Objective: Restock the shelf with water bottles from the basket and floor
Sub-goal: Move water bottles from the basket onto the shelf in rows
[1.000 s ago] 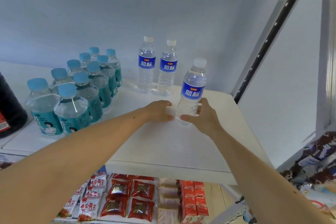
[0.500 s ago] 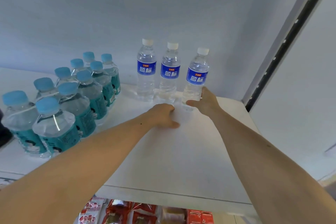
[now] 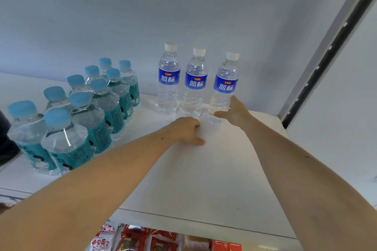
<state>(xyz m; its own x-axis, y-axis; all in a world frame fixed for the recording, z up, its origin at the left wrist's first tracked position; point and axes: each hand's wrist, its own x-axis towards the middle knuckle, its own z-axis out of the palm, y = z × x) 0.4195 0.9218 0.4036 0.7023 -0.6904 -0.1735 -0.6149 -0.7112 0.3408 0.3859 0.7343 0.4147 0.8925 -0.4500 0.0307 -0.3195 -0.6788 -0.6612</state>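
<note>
Three clear water bottles with blue labels and white caps stand in a row at the back of the white shelf. My right hand grips the base of the rightmost bottle, which stands upright beside the middle bottle. The left bottle stands apart from both hands. My left hand rests on the shelf just in front of the middle bottle, fingers curled under and holding nothing. The basket and floor are out of view.
Several small bottles with light blue caps and teal labels fill the shelf's left half. A dark object sits at the far left edge. A metal upright bounds the shelf on the right. Red snack packs lie on the shelf below.
My right hand has pushed the third bottle back from mid-shelf into line with the other two. My left hand followed forward along the shelf surface.
</note>
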